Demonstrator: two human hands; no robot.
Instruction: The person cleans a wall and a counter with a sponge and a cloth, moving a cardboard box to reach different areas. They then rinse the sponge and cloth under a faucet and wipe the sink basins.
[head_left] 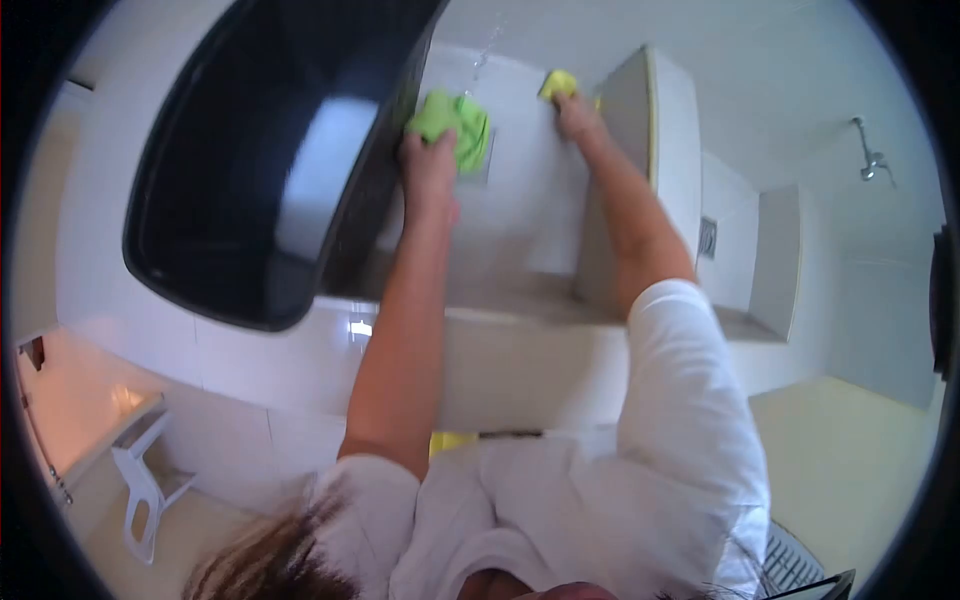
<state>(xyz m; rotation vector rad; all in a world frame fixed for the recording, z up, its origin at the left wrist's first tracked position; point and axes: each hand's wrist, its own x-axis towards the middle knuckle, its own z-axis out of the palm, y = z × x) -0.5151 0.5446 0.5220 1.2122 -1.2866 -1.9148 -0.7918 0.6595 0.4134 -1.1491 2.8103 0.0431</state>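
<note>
My left hand [428, 165] grips a crumpled bright green cloth [468, 135] inside a white tiled basin [520, 220]. A thin trickle of water [480, 65] shows just above the cloth. My right hand [580, 117] is deeper in the same basin, near its right wall, with its fingers closed on a small yellow sponge [558, 85]. A square drain cover [476, 165] lies partly hidden behind the green cloth. The fingertips of both hands are largely hidden by what they hold.
A large black tub [215, 190] stands to the left, close to my left forearm. A low partition [675, 130] bounds the basin at right; beyond it are a second drain [708, 237] and a wall tap [872, 165]. A white plastic chair [145, 490] is at lower left.
</note>
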